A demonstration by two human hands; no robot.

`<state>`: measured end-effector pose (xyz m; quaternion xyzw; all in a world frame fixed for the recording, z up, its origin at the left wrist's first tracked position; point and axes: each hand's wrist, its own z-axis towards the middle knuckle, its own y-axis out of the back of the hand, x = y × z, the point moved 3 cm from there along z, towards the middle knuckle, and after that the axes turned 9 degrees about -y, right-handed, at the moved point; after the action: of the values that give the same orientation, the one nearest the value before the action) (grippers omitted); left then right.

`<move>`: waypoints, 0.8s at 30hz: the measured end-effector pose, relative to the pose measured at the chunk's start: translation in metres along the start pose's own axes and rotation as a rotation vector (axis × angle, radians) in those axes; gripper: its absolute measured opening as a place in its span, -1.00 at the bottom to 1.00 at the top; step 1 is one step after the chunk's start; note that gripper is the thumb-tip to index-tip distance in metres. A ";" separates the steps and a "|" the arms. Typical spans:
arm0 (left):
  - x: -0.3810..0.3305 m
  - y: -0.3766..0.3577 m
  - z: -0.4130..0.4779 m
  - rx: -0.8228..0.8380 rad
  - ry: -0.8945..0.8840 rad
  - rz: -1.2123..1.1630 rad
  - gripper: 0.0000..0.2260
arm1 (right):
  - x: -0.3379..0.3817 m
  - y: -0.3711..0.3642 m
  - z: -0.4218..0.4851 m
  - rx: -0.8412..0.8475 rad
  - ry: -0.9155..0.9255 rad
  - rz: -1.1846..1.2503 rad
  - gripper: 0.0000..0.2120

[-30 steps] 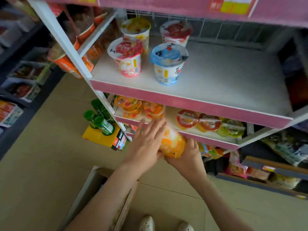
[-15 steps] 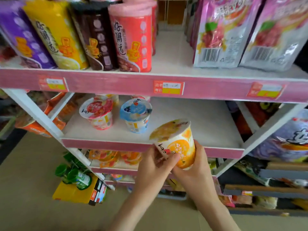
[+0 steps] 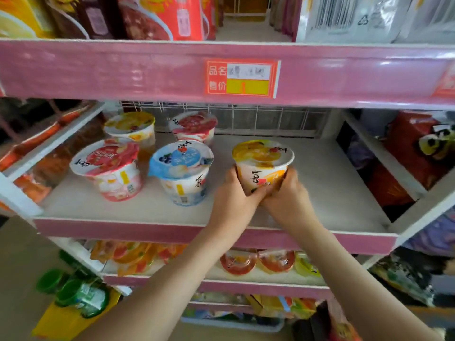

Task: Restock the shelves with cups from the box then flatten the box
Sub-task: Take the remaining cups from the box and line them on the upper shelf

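both left hand (image 3: 234, 201) and right hand (image 3: 289, 201) grip cup (image 3: 263, 166) low, 3 o'clock of blue cup (image 3: 181, 168); probably light, thin-walled, crushable.

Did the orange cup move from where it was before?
Yes. The orange cup went up and inward, past the pink shelf edge. It is now over the shelf, right of the blue cup.

The orange cup (image 3: 263, 166) has risen from low in front of the lower shelves, past the pink front edge, and now sits upright over the middle shelf (image 3: 320, 193), near the blue cup (image 3: 181, 172). The left hand (image 3: 234, 200) and right hand (image 3: 288, 200) came with it, and the left's fingers, flat a second ago, now wrap its base.
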<state>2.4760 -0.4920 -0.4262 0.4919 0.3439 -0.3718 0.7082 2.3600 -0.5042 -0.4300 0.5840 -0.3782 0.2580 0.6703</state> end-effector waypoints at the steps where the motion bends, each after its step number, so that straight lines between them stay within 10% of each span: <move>1: 0.001 -0.004 0.005 0.001 0.007 0.036 -0.45 | 0.000 -0.001 0.006 -0.007 -0.001 -0.022 -0.52; 12: -0.007 -0.025 0.051 0.032 0.130 0.168 -0.59 | 0.015 -0.015 0.049 0.021 -0.046 0.039 -0.83; 24: -0.005 -0.011 0.033 0.087 0.125 0.394 -0.50 | 0.015 0.013 0.014 -0.114 0.108 -0.096 -0.64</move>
<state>2.4679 -0.5254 -0.4177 0.6018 0.2680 -0.2094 0.7227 2.3559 -0.5173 -0.4100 0.5476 -0.3274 0.2347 0.7334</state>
